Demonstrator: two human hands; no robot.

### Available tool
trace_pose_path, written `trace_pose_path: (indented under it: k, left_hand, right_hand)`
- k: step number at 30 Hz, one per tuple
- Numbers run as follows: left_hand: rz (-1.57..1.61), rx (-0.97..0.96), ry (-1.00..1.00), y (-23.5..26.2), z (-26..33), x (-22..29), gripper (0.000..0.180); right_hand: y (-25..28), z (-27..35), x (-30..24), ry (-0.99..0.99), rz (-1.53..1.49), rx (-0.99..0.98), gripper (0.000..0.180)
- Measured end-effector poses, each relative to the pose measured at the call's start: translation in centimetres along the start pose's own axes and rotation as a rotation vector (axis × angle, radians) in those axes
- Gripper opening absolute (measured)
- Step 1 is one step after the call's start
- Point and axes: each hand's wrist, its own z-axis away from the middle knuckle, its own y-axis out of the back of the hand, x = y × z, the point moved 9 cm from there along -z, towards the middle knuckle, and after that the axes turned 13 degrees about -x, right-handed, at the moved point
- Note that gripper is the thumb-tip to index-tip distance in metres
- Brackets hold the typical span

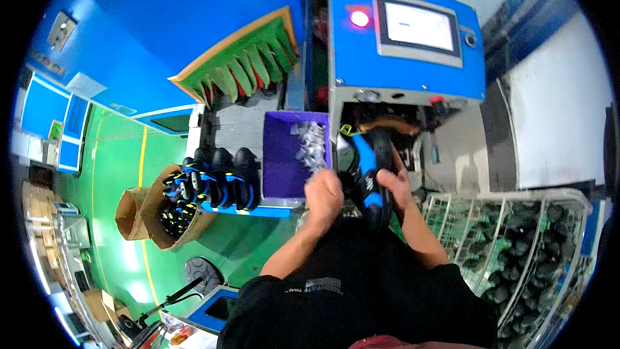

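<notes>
A black and blue shoe (pixel 369 181) with a yellow-green pull loop stands on end in front of me, its dark sole turned to the right. My right hand (pixel 397 186) is closed round the sole side, thumb across its edge. Left of the shoe, my left hand (pixel 325 197) is curled into a fist at the near right corner of a purple bin (pixel 281 155). Whatever its fingers may hold is hidden. Crumpled whitish pieces (pixel 311 145) lie along the right side of the bin.
A blue machine (pixel 407 39) with a lit screen and red lamp stands ahead. Several finished-looking shoes (pixel 223 178) line the conveyor (pixel 242 123) end at left, below a green strip curtain (pixel 245 64). Cardboard boxes (pixel 187 229) stand on the floor; a wire cart (pixel 504 220) holds dark lumps at right.
</notes>
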Motion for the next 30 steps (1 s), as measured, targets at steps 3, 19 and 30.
trace_pose_path:
  k: [3, 19, 30]
  left_hand:
    - [0.418, -0.059, 0.449, -2.8, -1.0, -5.8, 0.04]
    - [0.159, -0.677, 0.126, -12.4, 0.2, 0.2, 0.035]
    - [0.242, -0.716, 0.521, -10.7, 2.3, -11.0, 0.039]
  right_hand:
    - [3.1, 2.7, 1.8, 0.084, -0.747, 0.041, 0.063]
    - [12.7, 9.7, 1.6, -0.107, 0.102, 0.412, 0.107]
    - [10.0, -2.7, -1.2, -0.767, 1.467, 0.378, 0.116]
